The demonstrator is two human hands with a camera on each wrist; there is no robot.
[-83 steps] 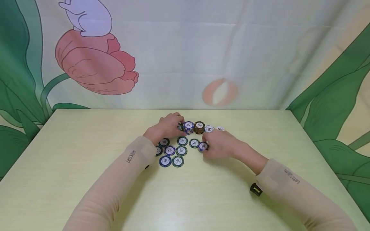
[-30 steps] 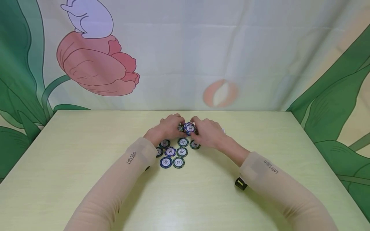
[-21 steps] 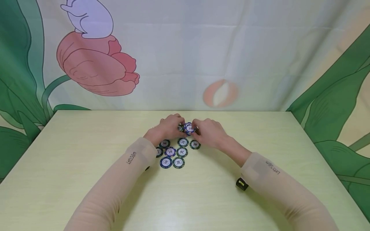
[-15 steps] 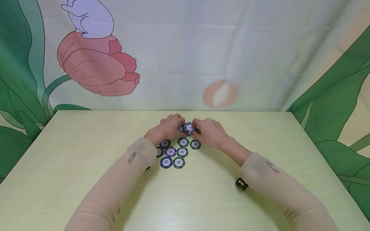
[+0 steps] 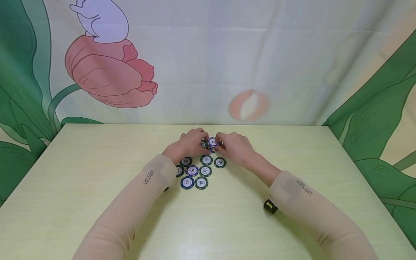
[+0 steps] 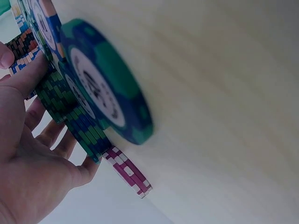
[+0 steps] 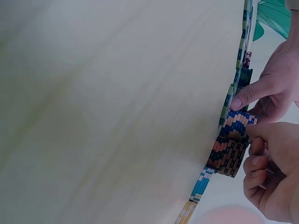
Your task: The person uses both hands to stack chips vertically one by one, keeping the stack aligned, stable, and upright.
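Note:
My left hand point(image 5: 193, 141) curves round the left side of the blue poker chip stack point(image 7: 237, 125), thumb on its near side and fingers behind. My right hand point(image 5: 235, 146) pinches a blue poker chip point(image 5: 212, 141) marked 10 at the top of that stack, between thumb and forefinger. Right of the stack stands a black-and-orange chip stack point(image 7: 228, 156), which the right hand hides in the head view. A green chip stack point(image 6: 55, 95) stands on the left, beneath my left hand. In front lie several flat chips, among them a green 20 point(image 5: 220, 163) and a blue 10 point(image 5: 192, 170).
At the row's left end is a short maroon chip stack point(image 6: 128, 172). Light blue chips point(image 7: 202, 183) and yellow chips point(image 7: 187, 212) continue the row at the right. All stand on a pale wooden table point(image 5: 260, 224) before a printed curtain point(image 5: 195, 72).
My right hand has taken the blue 10 chip off the table and carried it left and back onto the blue stack, where the chip has since shifted slightly. The left hand has stayed put.

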